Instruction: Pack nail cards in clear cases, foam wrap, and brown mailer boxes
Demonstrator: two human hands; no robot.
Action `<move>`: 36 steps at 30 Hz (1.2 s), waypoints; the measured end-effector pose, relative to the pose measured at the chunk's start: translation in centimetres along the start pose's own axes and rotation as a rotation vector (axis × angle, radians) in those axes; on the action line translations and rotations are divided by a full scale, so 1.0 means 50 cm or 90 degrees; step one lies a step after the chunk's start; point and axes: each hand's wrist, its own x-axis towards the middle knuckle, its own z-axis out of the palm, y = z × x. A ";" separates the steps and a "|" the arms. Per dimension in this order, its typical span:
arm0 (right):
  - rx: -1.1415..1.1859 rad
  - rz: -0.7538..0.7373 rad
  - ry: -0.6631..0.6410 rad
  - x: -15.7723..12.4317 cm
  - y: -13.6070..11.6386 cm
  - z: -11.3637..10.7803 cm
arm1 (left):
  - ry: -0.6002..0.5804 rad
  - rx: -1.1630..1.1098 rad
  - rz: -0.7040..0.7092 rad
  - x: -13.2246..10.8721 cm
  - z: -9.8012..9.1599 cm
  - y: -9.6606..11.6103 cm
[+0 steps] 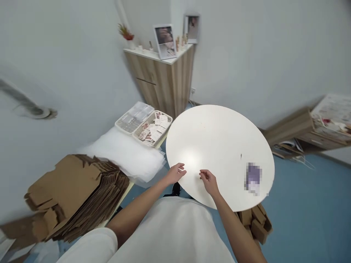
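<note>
My left hand (175,172) hovers at the near edge of a round white table (219,146), fingers loosely curled and apart, holding nothing. My right hand (208,180) is just to its right over the same edge, fingers bent and slightly apart, also holding nothing. The two hands are a short gap from each other. On the table's right part lies a small purple-white item (253,178), blurred out, and a tiny dark speck (241,156).
To my left a stack of flat brown cardboard blanks (79,195) lies beside a pile of clear plastic sheets (123,151). Two baskets (152,128) with small cards and packets sit beyond. A wooden cabinet (164,82) stands in the corner. More cardboard (255,221) lies under the table's right.
</note>
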 end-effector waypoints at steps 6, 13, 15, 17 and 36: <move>-0.051 -0.016 -0.160 0.064 -0.024 0.038 | 0.077 0.025 -0.094 -0.036 -0.085 -0.044; -0.052 -0.018 -0.216 0.159 -0.041 0.069 | 0.055 0.103 -0.182 -0.070 -0.153 -0.061; -0.051 -0.021 -0.229 0.180 -0.059 0.089 | 0.015 0.199 -0.206 -0.063 -0.178 -0.051; -0.067 -0.028 -0.261 0.199 -0.079 0.112 | -0.017 0.303 -0.217 -0.050 -0.204 -0.039; -0.292 -0.132 -0.348 0.392 -0.223 0.471 | 0.125 0.414 -0.197 0.143 -0.486 -0.068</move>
